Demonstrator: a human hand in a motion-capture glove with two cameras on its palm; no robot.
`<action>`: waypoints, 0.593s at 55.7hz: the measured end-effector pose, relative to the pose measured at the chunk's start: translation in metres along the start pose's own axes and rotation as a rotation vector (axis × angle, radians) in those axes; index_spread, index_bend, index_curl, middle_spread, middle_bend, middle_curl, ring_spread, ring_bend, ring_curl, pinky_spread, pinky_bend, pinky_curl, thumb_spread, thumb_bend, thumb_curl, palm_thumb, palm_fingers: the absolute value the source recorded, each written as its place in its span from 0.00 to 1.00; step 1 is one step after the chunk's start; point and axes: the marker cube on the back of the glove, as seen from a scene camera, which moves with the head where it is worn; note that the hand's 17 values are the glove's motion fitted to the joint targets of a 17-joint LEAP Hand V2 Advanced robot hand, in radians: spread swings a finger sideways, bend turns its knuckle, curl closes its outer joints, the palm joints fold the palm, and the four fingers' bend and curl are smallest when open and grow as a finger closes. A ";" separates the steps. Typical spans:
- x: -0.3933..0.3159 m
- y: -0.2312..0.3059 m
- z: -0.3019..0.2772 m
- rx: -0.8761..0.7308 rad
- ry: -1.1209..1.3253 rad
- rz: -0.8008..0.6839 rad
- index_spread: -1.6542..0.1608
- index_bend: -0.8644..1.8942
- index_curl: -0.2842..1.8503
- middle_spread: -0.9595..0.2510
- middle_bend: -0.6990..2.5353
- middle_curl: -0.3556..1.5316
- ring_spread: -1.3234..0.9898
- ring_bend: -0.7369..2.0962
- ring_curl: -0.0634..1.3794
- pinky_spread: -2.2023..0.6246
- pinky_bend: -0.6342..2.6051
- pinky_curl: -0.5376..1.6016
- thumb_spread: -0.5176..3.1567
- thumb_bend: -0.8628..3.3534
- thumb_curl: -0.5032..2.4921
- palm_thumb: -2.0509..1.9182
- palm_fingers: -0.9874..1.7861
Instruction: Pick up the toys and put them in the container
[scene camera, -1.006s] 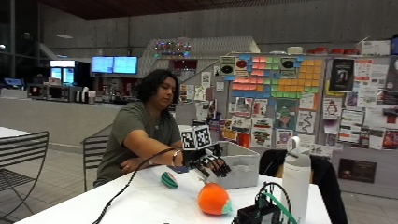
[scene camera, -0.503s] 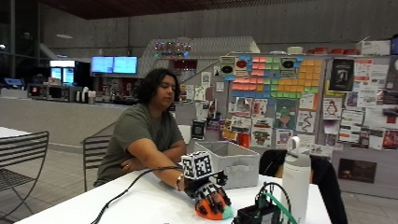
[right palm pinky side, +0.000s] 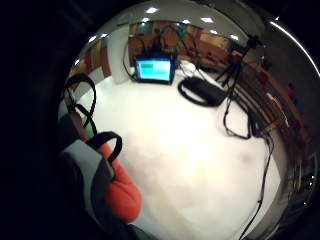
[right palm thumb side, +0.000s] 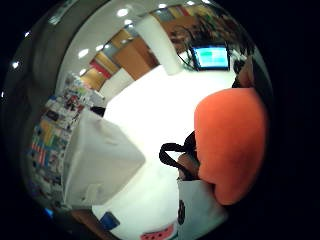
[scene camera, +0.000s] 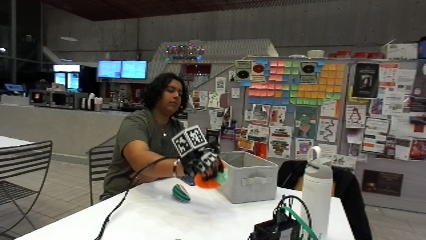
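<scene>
I've got the right hand (scene camera: 205, 162) w/ fingers curled round the orange toy (scene camera: 208, 181), lifted just beside the bin (scene camera: 249, 177), not in yet. Green toy (scene camera: 181, 192) left on surface (scene camera: 166, 220).

Gloved right hand (scene camera: 205, 165) grips orange toy (scene camera: 208, 181) above white table (scene camera: 166, 220), beside grey container (scene camera: 249, 176); green-red toy (scene camera: 181, 192) on table.

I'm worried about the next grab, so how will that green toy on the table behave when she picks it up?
The green toy looks rounded, so a nudge on the smooth white table might roll it. It is small beside the gloved hand, which lifts the orange toy near the container, so it is probably light. Its stiffness cannot be judged.
</scene>
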 end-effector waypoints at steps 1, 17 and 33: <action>-0.005 -0.001 -0.010 0.016 -0.011 -0.016 0.66 0.45 0.40 0.43 0.48 0.65 0.39 0.71 0.54 0.64 0.58 0.54 0.32 0.23 0.39 0.67 0.75; -0.160 0.003 -0.191 0.250 -0.394 -0.270 0.65 0.46 0.48 0.42 0.50 0.68 0.39 0.73 0.55 0.63 0.58 0.55 0.30 0.21 0.42 0.67 0.74; -0.261 -0.010 -0.227 0.319 -0.413 -0.459 0.64 0.44 0.54 0.43 0.50 0.69 0.40 0.74 0.54 0.63 0.58 0.56 0.29 0.20 0.45 0.67 0.73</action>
